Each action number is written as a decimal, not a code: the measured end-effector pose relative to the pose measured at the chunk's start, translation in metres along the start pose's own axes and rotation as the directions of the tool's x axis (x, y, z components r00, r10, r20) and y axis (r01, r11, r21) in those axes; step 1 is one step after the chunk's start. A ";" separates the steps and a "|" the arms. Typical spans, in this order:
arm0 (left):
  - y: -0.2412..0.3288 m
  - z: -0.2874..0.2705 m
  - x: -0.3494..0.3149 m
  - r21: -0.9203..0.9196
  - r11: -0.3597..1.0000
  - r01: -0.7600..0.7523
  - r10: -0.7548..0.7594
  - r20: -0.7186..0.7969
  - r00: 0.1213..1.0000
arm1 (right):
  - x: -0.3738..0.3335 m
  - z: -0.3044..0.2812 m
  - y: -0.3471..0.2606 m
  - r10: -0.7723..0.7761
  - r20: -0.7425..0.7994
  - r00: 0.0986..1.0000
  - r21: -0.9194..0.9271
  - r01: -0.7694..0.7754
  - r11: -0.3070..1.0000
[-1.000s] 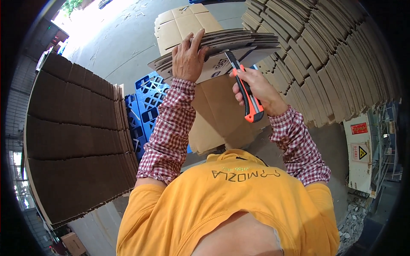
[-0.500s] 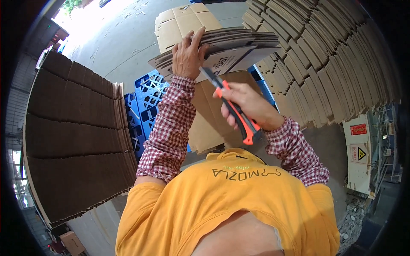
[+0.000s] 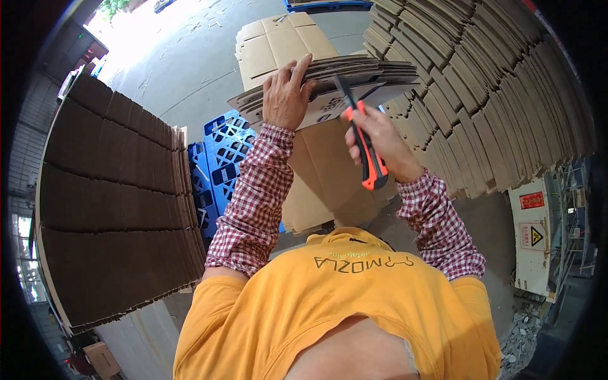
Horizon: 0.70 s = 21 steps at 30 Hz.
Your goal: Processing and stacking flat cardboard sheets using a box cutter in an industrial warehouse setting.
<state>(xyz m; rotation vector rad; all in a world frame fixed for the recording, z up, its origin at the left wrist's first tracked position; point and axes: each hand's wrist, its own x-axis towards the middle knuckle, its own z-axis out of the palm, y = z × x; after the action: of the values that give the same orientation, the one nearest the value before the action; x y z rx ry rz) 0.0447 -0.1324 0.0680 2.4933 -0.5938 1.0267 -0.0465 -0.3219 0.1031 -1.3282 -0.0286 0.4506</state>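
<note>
The person (image 3: pixel 342 285) stands at the near edge of a flat cardboard stack (image 3: pixel 320 174). A sheet bundle (image 3: pixel 323 104) spans its middle. A pallet (image 3: pixel 223 172) projects past its left edge; one pile (image 3: pixel 120 196) stands left of that, further piles (image 3: pixel 487 107) at right.

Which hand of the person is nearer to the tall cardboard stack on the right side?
Right. The right hand, holding the utility knife, is left of the tall cardboard stack; the left hand is farther left, against the tilted cardboard sheets.
</note>
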 end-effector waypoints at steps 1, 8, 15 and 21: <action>0.002 0.001 0.001 -0.010 1.000 -0.006 0.006 0.001 1.000 | 0.005 -0.005 0.001 -0.100 -0.109 0.989 0.041 0.105 0.994; 0.002 -0.002 0.003 -0.102 0.994 0.030 -0.027 0.030 0.999 | 0.023 -0.007 -0.012 -0.094 -0.150 0.984 -0.019 0.093 0.996; -0.005 0.005 0.007 -0.166 0.986 0.025 -0.032 -0.042 0.999 | 0.020 -0.009 -0.003 -0.013 -0.127 0.992 -0.036 0.008 0.999; -0.001 0.003 0.009 -0.247 0.965 0.089 -0.108 -0.066 0.992 | 0.020 -0.008 -0.005 -0.087 -0.165 0.982 -0.074 0.076 0.994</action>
<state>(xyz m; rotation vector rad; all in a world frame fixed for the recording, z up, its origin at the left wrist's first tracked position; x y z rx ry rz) 0.0531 -0.1349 0.0721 2.2338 -0.5313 0.9486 -0.0241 -0.3233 0.1012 -1.4219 0.0423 0.2688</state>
